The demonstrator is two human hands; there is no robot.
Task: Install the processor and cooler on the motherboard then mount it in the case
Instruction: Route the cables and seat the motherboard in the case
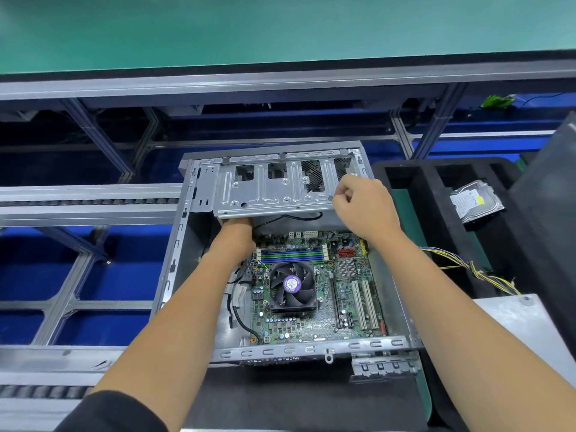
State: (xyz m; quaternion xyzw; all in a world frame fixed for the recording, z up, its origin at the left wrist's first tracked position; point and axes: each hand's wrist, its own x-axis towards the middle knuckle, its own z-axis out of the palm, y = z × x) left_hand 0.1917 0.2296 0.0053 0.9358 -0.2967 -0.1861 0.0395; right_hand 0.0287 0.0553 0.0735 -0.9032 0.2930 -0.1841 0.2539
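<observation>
An open grey computer case (174,263) lies on its side in front of me. Inside it rests the green motherboard (318,319), with a black cooler fan (292,285) bearing a purple label fixed near its middle. A silver drive cage (268,188) stands hinged at the case's far end. My right hand (361,207) is closed on the cage's right edge. My left hand (237,232) reaches under the cage's front lip; its fingers are hidden there.
A black foam tray (414,169) sits to the right with a hard drive (475,201) on it. Yellow and black cables (477,269) trail across the tray. A grey metal panel (530,325) lies at the right. Conveyor rails (87,207) run to the left.
</observation>
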